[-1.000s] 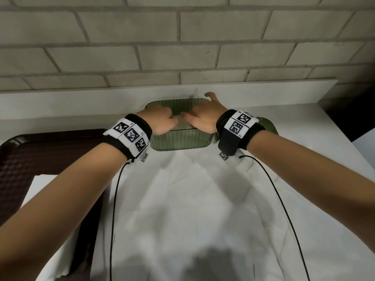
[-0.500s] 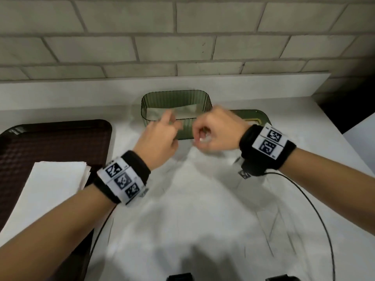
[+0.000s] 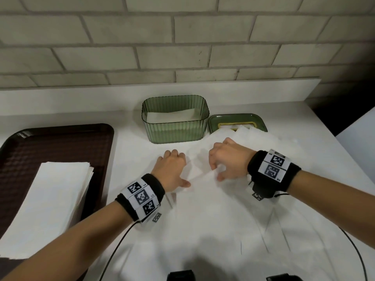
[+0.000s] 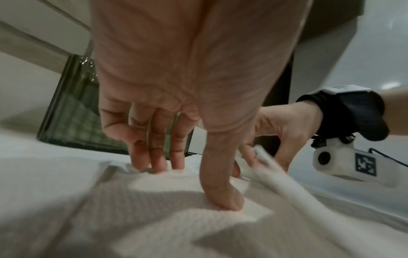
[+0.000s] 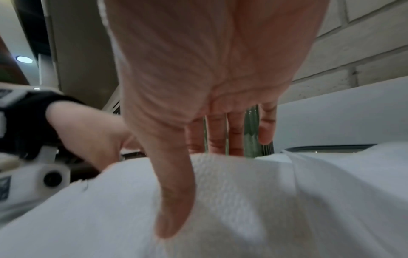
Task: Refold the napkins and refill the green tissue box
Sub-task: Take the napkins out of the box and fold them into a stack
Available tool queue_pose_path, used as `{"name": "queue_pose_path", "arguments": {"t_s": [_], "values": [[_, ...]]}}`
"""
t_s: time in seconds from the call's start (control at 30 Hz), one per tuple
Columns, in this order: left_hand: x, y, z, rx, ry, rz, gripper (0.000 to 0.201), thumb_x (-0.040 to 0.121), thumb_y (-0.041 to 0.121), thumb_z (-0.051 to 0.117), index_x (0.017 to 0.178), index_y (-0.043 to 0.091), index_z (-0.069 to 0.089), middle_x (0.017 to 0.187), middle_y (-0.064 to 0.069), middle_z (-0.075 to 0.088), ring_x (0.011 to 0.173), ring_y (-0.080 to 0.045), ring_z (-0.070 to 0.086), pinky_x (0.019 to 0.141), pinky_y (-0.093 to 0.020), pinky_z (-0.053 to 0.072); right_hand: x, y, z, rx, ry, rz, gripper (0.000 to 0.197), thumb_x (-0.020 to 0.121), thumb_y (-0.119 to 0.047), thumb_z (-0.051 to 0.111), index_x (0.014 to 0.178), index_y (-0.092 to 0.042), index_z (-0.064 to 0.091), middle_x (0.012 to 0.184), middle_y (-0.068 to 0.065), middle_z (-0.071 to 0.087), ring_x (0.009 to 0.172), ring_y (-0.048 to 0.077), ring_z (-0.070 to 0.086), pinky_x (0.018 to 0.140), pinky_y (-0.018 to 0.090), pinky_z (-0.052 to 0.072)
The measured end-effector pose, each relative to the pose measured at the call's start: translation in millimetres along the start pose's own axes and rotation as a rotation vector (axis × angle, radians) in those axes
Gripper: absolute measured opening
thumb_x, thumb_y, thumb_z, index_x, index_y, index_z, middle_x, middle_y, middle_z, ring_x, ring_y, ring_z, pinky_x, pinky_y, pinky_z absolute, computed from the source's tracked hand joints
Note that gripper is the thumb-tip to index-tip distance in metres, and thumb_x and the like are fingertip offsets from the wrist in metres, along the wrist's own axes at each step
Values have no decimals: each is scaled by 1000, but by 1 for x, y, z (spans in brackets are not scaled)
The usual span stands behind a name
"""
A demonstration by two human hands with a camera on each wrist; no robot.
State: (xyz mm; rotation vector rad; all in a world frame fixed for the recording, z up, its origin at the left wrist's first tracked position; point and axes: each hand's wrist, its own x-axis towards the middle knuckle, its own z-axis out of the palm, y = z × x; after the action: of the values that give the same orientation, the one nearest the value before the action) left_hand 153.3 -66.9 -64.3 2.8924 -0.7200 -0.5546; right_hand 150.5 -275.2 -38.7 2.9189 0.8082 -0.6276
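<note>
The green tissue box (image 3: pixel 175 129) stands open at the back of the counter with a folded white napkin (image 3: pixel 172 115) inside. Its green lid (image 3: pixel 219 121) lies to the right, partly under loose napkins. Loose white napkins (image 3: pixel 213 209) are spread over the counter in front of the box. My left hand (image 3: pixel 174 169) presses fingertips and thumb (image 4: pixel 229 200) down on one napkin (image 4: pixel 154 197). Just right of it, my right hand (image 3: pixel 217 171) pinches a raised napkin edge (image 4: pixel 262 162) between thumb (image 5: pixel 172 200) and fingers. That napkin (image 5: pixel 253 192) bulges up between them.
A dark brown tray (image 3: pixel 60 142) sits at the left with a stack of flat white napkins (image 3: pixel 50 199) on it. A brick wall (image 3: pixel 182 37) and a low ledge back the counter. The counter's right edge (image 3: pixel 345 159) is near the lid. Wrist cables trail toward me.
Both hands have drawn back from the tissue box toward me and come down onto the loose napkins. A folded napkin now lies inside the box.
</note>
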Motion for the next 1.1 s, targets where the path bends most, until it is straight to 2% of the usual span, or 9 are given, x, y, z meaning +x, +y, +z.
{"name": "queue_pose_path", "arguments": {"t_s": [0.33,0.47,0.53,0.6,0.7,0.77,0.87,0.97,1.1], "values": [[8,-19,-1,-401,-24,17,44,71,25,83,99,7,54,87,2,59,84,-21,58,75,-33,43,-27,30,-70,658,240,-66,8,77,-15,81,78,-16,73,75,-6,71,67,5,61,75,25,51],[6,-32,-9,-767,-24,12,51,71,22,83,107,-7,62,88,2,63,77,4,61,80,-19,51,-39,27,-94,788,403,-107,8,75,-17,81,79,-16,74,76,1,73,67,12,59,73,32,49],[2,-35,-20,-864,-61,95,48,73,26,81,113,2,66,101,5,72,95,-7,68,91,-27,54,-46,24,-103,836,427,-143,9,73,-19,80,78,-13,75,75,2,73,66,12,58,72,32,48],[-3,-39,-34,-935,-100,127,36,82,19,77,112,1,67,97,4,75,92,-13,70,78,-19,53,-50,18,-108,842,377,-185,9,72,-18,80,78,-13,75,74,1,73,65,13,59,73,32,49],[-4,-46,-43,-1075,-168,148,48,79,25,78,112,-6,61,104,-18,72,90,-30,59,82,-33,42,-47,5,-101,767,218,-207,10,72,-16,83,75,-12,76,70,-5,70,63,11,56,73,31,46],[-4,-49,-49,-1116,-191,158,41,81,22,77,108,-4,61,101,-20,72,87,-30,59,81,-35,44,-40,-3,-93,691,156,-201,11,70,-21,86,72,-20,74,73,-10,67,67,11,54,75,31,44],[-8,-47,-57,-1166,-212,188,21,90,4,63,109,-5,61,85,-8,75,71,-16,70,66,-22,56,-29,-12,-87,499,165,-196,15,68,-30,86,71,-27,72,103,-14,64,99,10,53,92,32,42],[-11,-44,-61,-1156,-258,247,26,93,3,58,115,-9,60,91,-7,76,76,-13,72,73,-21,56,-17,-20,-87,352,188,-230,15,70,-36,84,74,-24,75,130,-17,52,120,8,41,100,31,34],[-13,-39,-64,-1130,-262,286,30,95,14,57,112,-8,66,99,-18,72,77,-16,70,71,-20,54,-3,-27,-90,305,192,-210,15,71,-37,83,76,-25,75,122,-15,61,113,8,52,99,32,34]]}}
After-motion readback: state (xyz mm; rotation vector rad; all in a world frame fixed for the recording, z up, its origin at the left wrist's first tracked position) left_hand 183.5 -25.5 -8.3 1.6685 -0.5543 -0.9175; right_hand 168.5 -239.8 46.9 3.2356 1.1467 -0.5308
